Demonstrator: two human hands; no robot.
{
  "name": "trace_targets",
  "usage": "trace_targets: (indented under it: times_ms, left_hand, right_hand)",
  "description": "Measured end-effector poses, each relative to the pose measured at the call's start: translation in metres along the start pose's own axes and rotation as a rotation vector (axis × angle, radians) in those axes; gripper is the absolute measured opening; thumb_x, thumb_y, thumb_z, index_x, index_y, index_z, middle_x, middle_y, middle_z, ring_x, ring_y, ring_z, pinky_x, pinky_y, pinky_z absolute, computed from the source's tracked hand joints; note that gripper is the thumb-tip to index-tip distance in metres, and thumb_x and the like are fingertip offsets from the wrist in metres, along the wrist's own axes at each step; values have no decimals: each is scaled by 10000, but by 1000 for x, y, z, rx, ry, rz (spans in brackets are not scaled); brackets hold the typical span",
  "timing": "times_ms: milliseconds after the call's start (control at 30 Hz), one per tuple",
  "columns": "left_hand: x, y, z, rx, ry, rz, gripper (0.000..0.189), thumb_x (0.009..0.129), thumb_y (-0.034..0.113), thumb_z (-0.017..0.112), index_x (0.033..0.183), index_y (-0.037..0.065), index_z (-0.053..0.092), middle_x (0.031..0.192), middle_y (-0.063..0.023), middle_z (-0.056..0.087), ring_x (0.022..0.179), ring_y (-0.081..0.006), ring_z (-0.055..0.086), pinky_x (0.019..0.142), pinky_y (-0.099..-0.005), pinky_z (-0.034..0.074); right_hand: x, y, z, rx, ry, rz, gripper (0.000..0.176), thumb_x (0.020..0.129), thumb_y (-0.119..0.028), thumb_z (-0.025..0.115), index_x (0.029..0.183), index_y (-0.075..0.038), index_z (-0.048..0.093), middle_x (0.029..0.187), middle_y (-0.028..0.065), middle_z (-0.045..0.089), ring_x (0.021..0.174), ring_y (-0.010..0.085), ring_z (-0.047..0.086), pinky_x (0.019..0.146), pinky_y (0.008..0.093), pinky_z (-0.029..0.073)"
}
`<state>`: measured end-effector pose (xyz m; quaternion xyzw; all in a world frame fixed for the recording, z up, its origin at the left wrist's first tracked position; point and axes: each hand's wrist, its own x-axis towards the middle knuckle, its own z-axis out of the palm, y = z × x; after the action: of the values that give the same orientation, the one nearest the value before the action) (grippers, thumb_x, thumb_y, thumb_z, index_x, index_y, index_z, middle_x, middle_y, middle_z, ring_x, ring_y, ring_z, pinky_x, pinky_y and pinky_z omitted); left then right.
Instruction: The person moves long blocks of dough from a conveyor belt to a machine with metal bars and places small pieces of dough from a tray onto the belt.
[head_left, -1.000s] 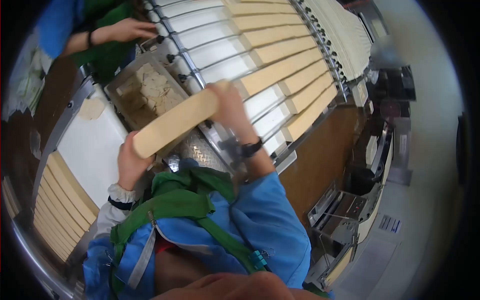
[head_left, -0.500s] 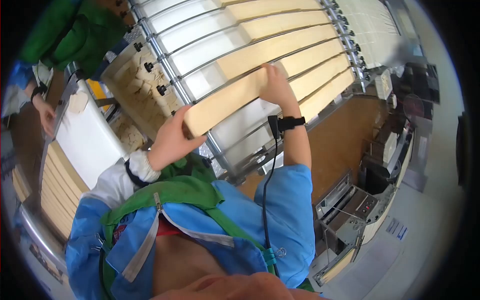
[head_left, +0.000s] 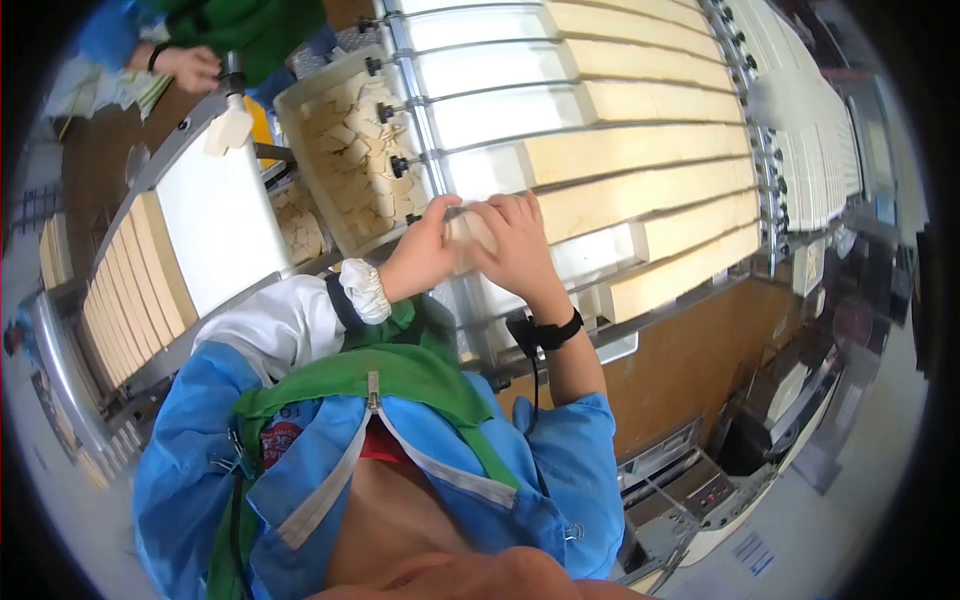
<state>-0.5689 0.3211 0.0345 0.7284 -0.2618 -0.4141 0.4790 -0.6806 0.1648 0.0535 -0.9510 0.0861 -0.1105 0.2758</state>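
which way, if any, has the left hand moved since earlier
Yes. The left hand went from the near side of the scrap tray to the rails beside it, by the right hand.

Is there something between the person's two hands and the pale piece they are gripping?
Nothing visible does. The left hand and the right hand close directly on the pale piece, bare fingers touching it from both sides, over the near end of the conveyor lanes.

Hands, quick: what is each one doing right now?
Left hand: closed on the pale dough piece.
Right hand: closed on the same pale dough piece, from the other side.
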Motion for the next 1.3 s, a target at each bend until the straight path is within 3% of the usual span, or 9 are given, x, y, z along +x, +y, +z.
trace_targets:
  times_ms: [67, 267, 433, 567, 667, 833, 1033, 1133, 1300]
  left_hand:
    - [-6, -15, -9, -112, 56, 57, 601, 832, 71, 609, 1390, 57, 388, 735, -181, 624, 663, -318, 649, 628, -403, 499]
    - [-50, -15, -109, -402, 457, 76, 705, 910, 105, 688, 1477, 67, 271, 1230, -178, 529, 1018, -212, 621, 852, -333, 534]
    - [-133, -96, -195, -348, 943, -156, 755, 847, 117, 735, 1465, 74, 304, 1162, -170, 503, 1035, -228, 551, 883, -333, 505]
    - [-213, -208, -230, -271, 1234, -401, 789, 771, 72, 739, 1456, 78, 347, 1104, -155, 505, 911, -200, 541, 770, -322, 506]
    - [-261, -216, -254, -270, 1327, -506, 809, 735, 61, 741, 1454, 79, 368, 991, -122, 520, 762, -176, 520, 662, -324, 488]
    - [-292, -251, -283, -387, 1255, -450, 862, 715, 120, 793, 1467, 78, 375, 856, -69, 581, 690, -174, 551, 640, -331, 500]
    - [-296, -281, -301, -543, 998, -479, 923, 742, 172, 797, 1532, 139, 321, 830, -81, 617, 731, -185, 608, 682, -330, 518]
    - [-298, -272, -311, -618, 920, -500, 926, 762, 169, 784, 1548, 144, 294, 814, -80, 642, 729, -184, 629, 687, -334, 523]
    - [-293, -252, -328, -720, 824, -499, 951, 768, 147, 784, 1557, 108, 254, 1039, -160, 692, 880, -251, 675, 798, -356, 542]
  right_hand:
    - [0, 1, 5, -83, -21, 1, 487, 739, -161, 701, 1210, -99, 597, 1094, 99, 589, 1117, 307, 546, 1119, 602, 273]
    - [15, -21, 23, -197, 15, 32, 550, 718, -168, 710, 1238, -53, 577, 1130, 174, 558, 1112, 384, 519, 1115, 606, 280]
    - [100, -102, 84, -4, 17, -194, 470, 709, -89, 722, 1155, -16, 593, 1137, 217, 553, 1097, 414, 523, 950, 494, 436]
    - [180, -205, 196, 267, -177, -436, 421, 775, -116, 701, 1172, -13, 606, 1222, 244, 572, 1154, 417, 542, 1003, 480, 446]
    - [238, -288, 300, 337, -250, -593, 464, 795, -135, 697, 1219, 20, 586, 1256, 257, 561, 1184, 425, 531, 1033, 483, 435]
    - [316, -397, 439, 44, -297, -656, 640, 879, -285, 653, 1384, 60, 464, 1467, 254, 442, 1403, 392, 364, 1184, 473, 273]
    - [322, -405, 488, -220, -350, -517, 729, 965, -430, 533, 1467, 76, 381, 1563, 220, 353, 1491, 345, 246, 1233, 491, 102]
    - [319, -406, 487, -245, -212, -560, 679, 924, -388, 575, 1411, 68, 452, 1461, 237, 456, 1414, 355, 353, 1200, 515, 175]
    - [345, -447, 462, -337, -367, -334, 643, 735, -368, 687, 1215, 43, 565, 1203, 215, 549, 1190, 328, 491, 1070, 486, 326]
